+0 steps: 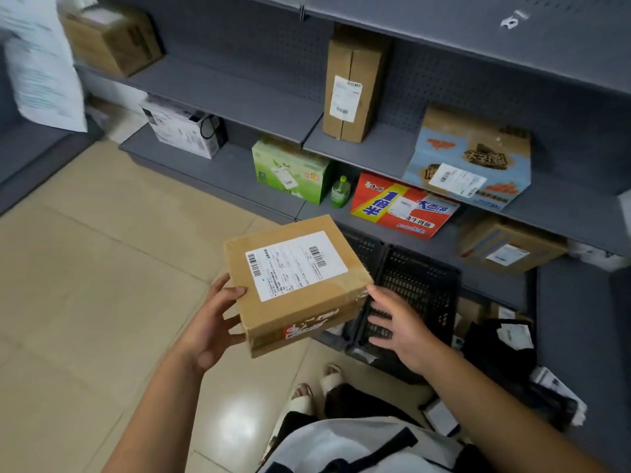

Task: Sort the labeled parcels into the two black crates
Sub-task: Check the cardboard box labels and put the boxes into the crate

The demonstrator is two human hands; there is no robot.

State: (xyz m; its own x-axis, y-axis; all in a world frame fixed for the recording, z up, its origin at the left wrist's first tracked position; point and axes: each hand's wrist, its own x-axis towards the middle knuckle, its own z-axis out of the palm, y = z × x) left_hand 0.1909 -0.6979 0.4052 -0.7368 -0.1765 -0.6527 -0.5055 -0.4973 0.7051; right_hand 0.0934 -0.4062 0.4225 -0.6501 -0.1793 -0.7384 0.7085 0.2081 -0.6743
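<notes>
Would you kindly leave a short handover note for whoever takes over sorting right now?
Left hand grips the brown parcel, label up; right hand is open beside its right corner.
The parcel is in the air near the black crates on the floor; the visible crate looks empty: nothing sorted there yet.
Remaining: drop this parcel, then probably the labeled boxes on the shelves.

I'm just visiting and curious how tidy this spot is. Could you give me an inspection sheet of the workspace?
Surface: beige tiled floor, glossy.
Job's things: brown labelled parcel held up in front of the black crates.
Clutter: black bags and loose packets lie to the right of the crates.
Hands: left hand grips the parcel's left edge; right hand spread open at its right corner.
Cables: nothing seen.
Surroundings: grey shelves holding labelled boxes.
</notes>
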